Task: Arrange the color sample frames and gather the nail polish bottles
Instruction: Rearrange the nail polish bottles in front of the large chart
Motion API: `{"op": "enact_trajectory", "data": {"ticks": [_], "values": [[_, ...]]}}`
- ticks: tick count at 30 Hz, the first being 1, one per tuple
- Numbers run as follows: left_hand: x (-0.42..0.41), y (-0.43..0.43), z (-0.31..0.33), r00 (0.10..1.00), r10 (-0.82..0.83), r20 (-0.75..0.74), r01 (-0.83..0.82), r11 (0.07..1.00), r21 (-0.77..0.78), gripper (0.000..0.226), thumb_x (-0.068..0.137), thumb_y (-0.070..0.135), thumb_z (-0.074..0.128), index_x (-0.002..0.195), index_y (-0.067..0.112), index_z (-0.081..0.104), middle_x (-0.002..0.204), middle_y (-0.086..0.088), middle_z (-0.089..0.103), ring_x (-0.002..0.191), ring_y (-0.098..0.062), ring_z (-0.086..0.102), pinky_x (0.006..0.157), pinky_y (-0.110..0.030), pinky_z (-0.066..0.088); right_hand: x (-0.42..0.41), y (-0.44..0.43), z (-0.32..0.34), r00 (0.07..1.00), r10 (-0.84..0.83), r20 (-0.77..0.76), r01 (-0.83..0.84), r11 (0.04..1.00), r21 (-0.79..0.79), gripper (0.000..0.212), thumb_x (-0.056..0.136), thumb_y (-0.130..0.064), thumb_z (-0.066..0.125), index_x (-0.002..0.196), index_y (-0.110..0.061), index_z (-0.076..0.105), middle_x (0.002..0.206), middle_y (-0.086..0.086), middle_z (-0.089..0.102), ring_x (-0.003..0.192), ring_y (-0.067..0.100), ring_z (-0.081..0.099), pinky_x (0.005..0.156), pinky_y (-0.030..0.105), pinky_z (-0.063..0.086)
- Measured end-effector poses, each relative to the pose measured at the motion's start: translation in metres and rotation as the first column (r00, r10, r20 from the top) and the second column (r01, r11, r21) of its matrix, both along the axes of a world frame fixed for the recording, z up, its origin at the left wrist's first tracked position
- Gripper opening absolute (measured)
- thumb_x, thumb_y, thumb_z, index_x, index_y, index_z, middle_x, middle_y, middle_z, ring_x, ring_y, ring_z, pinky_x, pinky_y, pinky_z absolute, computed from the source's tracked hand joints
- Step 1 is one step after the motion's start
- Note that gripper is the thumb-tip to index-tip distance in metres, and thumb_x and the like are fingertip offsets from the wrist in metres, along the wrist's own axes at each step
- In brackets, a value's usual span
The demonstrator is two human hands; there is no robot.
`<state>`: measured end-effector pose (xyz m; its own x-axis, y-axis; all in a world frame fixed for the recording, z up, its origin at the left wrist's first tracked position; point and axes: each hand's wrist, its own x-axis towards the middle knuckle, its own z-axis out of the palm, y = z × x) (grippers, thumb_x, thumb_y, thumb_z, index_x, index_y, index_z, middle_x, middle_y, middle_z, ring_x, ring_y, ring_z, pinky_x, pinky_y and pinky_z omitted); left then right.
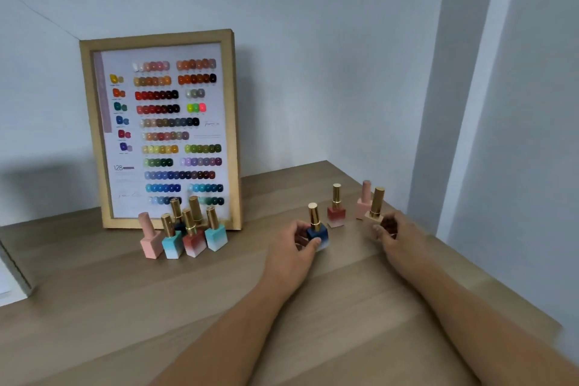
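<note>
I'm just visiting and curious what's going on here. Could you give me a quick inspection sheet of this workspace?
Surface: wooden tabletop, set in a corner.
Job's things: color sample frame standing upright against the wall; group of bottles in front of it; red bottle and pink bottle standing apart to the right.
Clutter: white object at the left edge, cut off.
Hands: left hand grips the blue bottle; right hand closes around a dark bottle.
Cables: nothing seen.
Surroundings: plain pale walls.
</note>
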<state>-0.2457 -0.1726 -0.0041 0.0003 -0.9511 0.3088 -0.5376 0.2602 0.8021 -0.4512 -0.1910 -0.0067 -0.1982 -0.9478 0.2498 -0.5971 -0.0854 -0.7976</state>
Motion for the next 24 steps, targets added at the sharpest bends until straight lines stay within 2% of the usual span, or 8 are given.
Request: {"op": "enact_trajectory", "data": {"ticks": [5, 7, 10, 14, 16, 18, 21, 24], "values": [[-0.035, -0.026, -0.002, 0.999, -0.032, -0.006, 0.032, 0.999, -0.002, 0.017, 0.081, 0.020, 0.067, 0.091, 0.031, 0.058, 0.080, 0.011, 0.061, 0.072, -0.003, 0.056, 0.062, -0.014, 0.041, -0.011, -0.010, -0.001, 0.998, -0.052, -0.031, 0.053, 0.999, 0.004, 0.012, 0.090, -0.029, 0.054, 0.100, -0.025, 0.048, 0.087, -0.005, 0.051, 0.070, 0.002, 0.044, 0.058, 0.016, 0.031], [-0.045, -0.032, -0.003, 0.999, -0.042, 0.021, 0.042, 0.999, 0.012, 0.019, 0.081, 0.021, 0.067, 0.092, 0.032, 0.056, 0.082, 0.012, 0.060, 0.074, -0.003, 0.056, 0.063, -0.014, 0.040, -0.013, -0.013, -0.002, 0.997, -0.067, -0.040, 0.067, 0.998, 0.001, 0.012, 0.090, -0.029, 0.054, 0.099, -0.026, 0.047, 0.087, -0.006, 0.050, 0.070, 0.001, 0.043, 0.060, 0.018, 0.032], [-0.053, -0.039, -0.005, 0.998, -0.046, 0.052, 0.046, 0.999, 0.012, 0.021, 0.081, 0.022, 0.067, 0.093, 0.033, 0.054, 0.081, 0.016, 0.057, 0.074, 0.000, 0.055, 0.062, -0.012, 0.039, -0.015, -0.015, -0.001, 0.997, -0.068, -0.039, 0.069, 0.997, 0.024, 0.017, 0.090, -0.029, 0.054, 0.106, -0.024, 0.050, 0.092, -0.005, 0.051, 0.080, 0.008, 0.047, 0.073, 0.024, 0.036], [-0.057, -0.039, -0.005, 0.997, -0.047, 0.062, 0.046, 0.999, 0.017, 0.023, 0.082, 0.021, 0.066, 0.101, 0.028, 0.057, 0.082, 0.015, 0.055, 0.074, 0.000, 0.053, 0.066, -0.012, 0.040, -0.016, -0.018, -0.004, 0.995, -0.065, -0.073, 0.069, 0.996, 0.055, 0.025, 0.090, -0.028, 0.055, 0.113, -0.020, 0.051, 0.095, -0.005, 0.050, 0.087, 0.012, 0.047, 0.077, 0.026, 0.038], [-0.055, -0.034, -0.004, 0.998, -0.051, 0.022, 0.050, 0.998, 0.034, 0.028, 0.082, 0.020, 0.066, 0.107, 0.025, 0.056, 0.083, 0.013, 0.056, 0.075, -0.001, 0.054, 0.069, -0.012, 0.043, -0.016, -0.017, -0.004, 0.995, -0.057, -0.080, 0.063, 0.995, 0.078, 0.028, 0.089, -0.029, 0.056, 0.114, -0.019, 0.050, 0.095, -0.004, 0.051, 0.086, 0.012, 0.048, 0.076, 0.026, 0.038], [-0.045, -0.024, -0.003, 0.999, -0.017, -0.045, 0.019, 0.999, 0.040, 0.028, 0.082, 0.020, 0.066, 0.105, 0.028, 0.053, 0.085, 0.012, 0.056, 0.077, -0.002, 0.055, 0.067, -0.012, 0.044, -0.013, -0.015, -0.001, 0.999, -0.035, -0.023, 0.037, 0.996, 0.078, 0.032, 0.087, -0.030, 0.060, 0.114, -0.019, 0.048, 0.099, -0.001, 0.053, 0.087, 0.014, 0.050, 0.076, 0.028, 0.040], [-0.026, -0.007, -0.004, 0.999, 0.034, -0.022, -0.034, 0.999, 0.021, 0.025, 0.083, 0.024, 0.064, 0.100, 0.035, 0.049, 0.088, 0.012, 0.056, 0.082, -0.001, 0.054, 0.068, -0.013, 0.044, -0.016, -0.008, 0.002, 0.989, -0.085, 0.121, 0.092, 0.994, -0.055, 0.036, 0.082, -0.031, 0.066, 0.110, -0.019, 0.046, 0.103, 0.001, 0.052, 0.092, 0.017, 0.051, 0.078, 0.031, 0.044], [0.014, 0.018, -0.003, 0.994, 0.102, 0.027, -0.101, 0.993, -0.067, 0.023, 0.082, 0.022, 0.064, 0.097, 0.034, 0.050, 0.089, 0.012, 0.057, 0.084, -0.001, 0.055, 0.072, -0.015, 0.045, -0.015, 0.009, 0.002, 0.986, -0.128, 0.107, 0.155, 0.942, -0.297, 0.021, 0.081, -0.022, 0.065, 0.093, -0.022, 0.048, 0.088, -0.001, 0.053, 0.082, 0.017, 0.050, 0.065, 0.023, 0.038]]}}
